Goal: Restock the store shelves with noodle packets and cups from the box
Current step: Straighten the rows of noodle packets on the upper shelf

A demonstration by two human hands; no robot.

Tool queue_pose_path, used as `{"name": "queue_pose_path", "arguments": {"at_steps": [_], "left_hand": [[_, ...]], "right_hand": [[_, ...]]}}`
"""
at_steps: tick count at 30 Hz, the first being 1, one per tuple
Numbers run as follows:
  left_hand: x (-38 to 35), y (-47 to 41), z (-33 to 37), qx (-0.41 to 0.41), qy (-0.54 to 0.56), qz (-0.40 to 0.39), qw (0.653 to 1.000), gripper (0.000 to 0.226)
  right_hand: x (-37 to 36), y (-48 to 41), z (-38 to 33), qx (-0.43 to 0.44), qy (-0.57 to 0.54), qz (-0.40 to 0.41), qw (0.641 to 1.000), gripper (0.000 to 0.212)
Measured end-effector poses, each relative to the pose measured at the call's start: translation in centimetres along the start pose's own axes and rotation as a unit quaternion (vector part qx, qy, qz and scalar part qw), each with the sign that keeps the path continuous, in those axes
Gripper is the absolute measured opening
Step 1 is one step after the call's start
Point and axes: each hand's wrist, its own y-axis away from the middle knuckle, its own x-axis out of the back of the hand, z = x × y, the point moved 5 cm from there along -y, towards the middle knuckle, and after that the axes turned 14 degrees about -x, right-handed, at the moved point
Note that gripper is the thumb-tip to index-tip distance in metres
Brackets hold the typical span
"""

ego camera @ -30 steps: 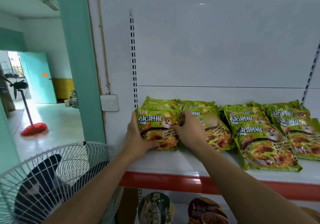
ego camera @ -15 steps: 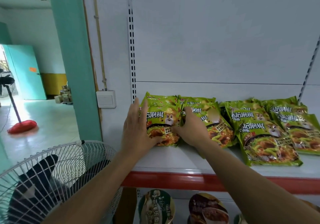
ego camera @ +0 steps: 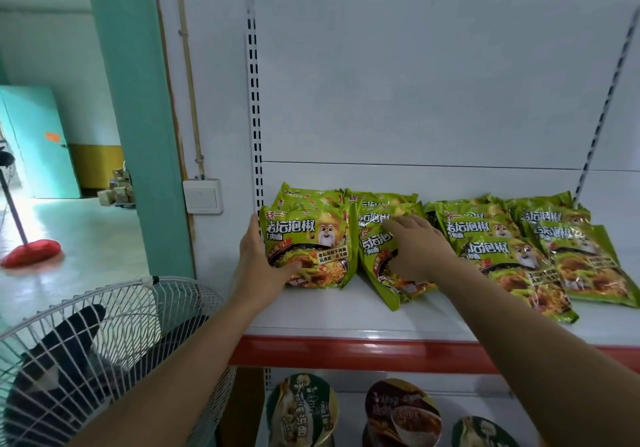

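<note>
On the white shelf, the left hand clasps the leftmost green noodle packet by its left edge, thumb across the front. The right hand lies, fingers nearly straight, on the neighbouring tilted packet. Noodle cups stand below

The leftmost green noodle packet reads "统一", "老坛泡椒" and "牛肉面" across its front.

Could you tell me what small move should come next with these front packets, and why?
Probably slide the second packet back and straighten it with the right hand: it lies skewed, its lower corner nearer the shelf edge than the left packet, which the left hand holds square.
</note>
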Motion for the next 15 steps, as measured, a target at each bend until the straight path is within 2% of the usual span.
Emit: {"name": "queue_pose_path", "arguments": {"at_steps": [2,7,10,15], "left_hand": [[-0.1,0.1,-0.5,0.015,0.025,-0.006,1.000,0.112],[-0.5,0.4,-0.8,0.024,0.053,-0.018,0.998,0.099],[-0.6,0.7,-1.2,0.038,0.062,-0.026,0.997,0.092],[-0.7,0.6,-1.5,0.039,0.058,-0.027,0.997,0.082]], "right_hand": [[0.2,0.2,-0.1,-0.006,-0.012,0.024,1.000,0.074],[0.1,0.2,-0.3,-0.059,-0.041,0.008,0.997,0.076],[0.4,-0.2,0.2,-0.094,-0.055,0.033,0.994,0.065],[0.9,-0.8,1.2,-0.142,-0.155,0.059,0.976,0.064]]}}
